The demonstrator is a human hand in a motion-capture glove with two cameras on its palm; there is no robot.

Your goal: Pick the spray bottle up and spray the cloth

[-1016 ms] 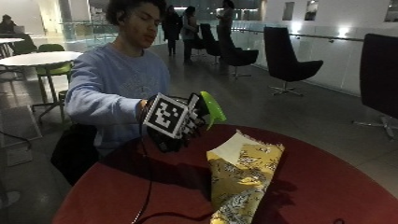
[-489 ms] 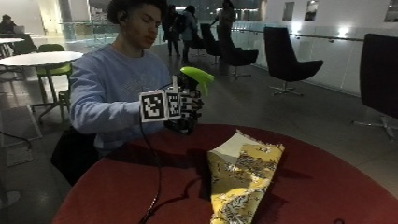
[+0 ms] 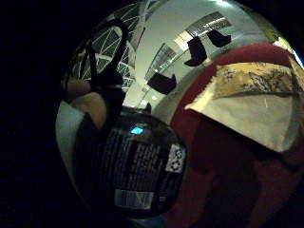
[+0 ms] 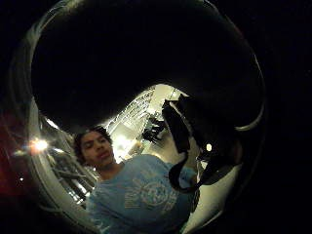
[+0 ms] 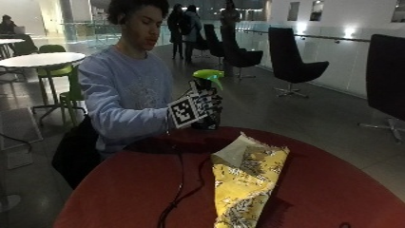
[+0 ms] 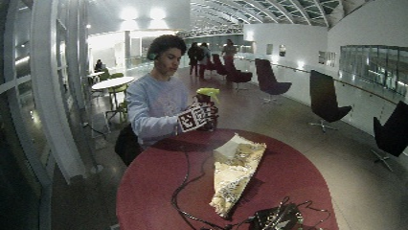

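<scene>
Spray bottle (image 5: pixel 206 102): we log a dark body with a lime-green trigger head, held upright above the near edge of the worktop, in front of the person's chest.
Label (image 3: pixel 137 175): we see white print on black, a recycling mark and a barcode; none of the text is legible to us.
Right hand (image 5: pixel 201 105): gloved; we record its fingers (image 5: pixel 214 102) curled round the bottle's neck and body.
Cloth (image 5: pixel 245 183): yellow with a floral pattern, pale underside, folded lengthwise; we find it lying on the worktop, apart from the bottle.
Worktop (image 5: pixel 329 190): round, dark red.
</scene>
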